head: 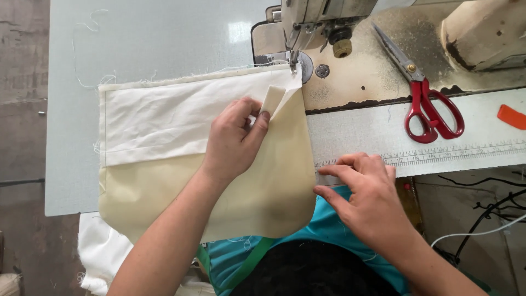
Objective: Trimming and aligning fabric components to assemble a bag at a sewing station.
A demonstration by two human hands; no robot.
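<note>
The cream cloth piece (164,137) in the middle looks soft, light and floppy. The left hand (233,140) pinches its folded corner near the needle; the right hand (364,189) rests flat with its fingers out, empty, at the lower right edge.

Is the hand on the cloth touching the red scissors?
Apart. The head view shows the left hand on the cream cloth, while the red scissors lie far off beside the sewing machine.
</note>
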